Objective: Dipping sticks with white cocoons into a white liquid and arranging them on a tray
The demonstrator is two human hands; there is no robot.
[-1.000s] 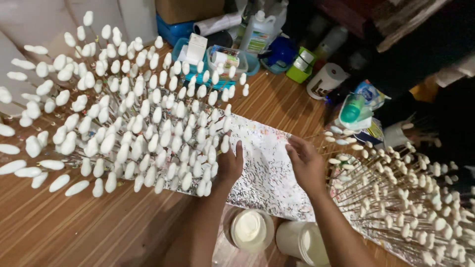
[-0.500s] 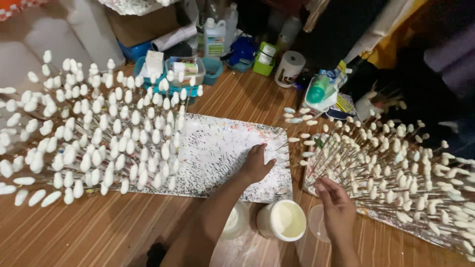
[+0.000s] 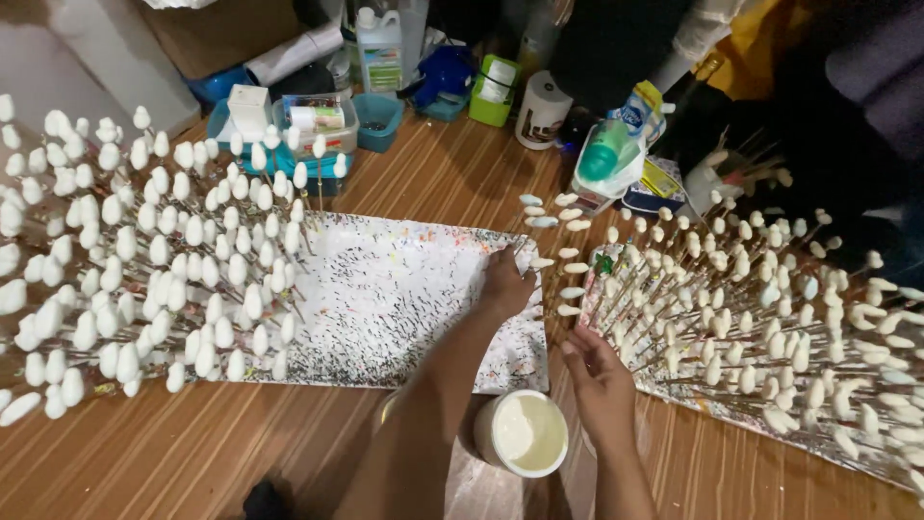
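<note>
Our left grip (image 3: pixel 505 286) lies flat, open, on speckled board (image 3: pixel 404 289); right grip (image 3: pixel 599 377) open beside crowded sticks (image 3: pixel 731 308), fingertips hard to make out.

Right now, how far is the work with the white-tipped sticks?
Looks done: the left half of the foam board stands full of white-tipped sticks. In hand: the left hand rests on the board's bare, pin-holed right part; the right hand reaches into the sticks on the right board. An open tub of white liquid sits between. Left: the bare part has no sticks yet.
</note>
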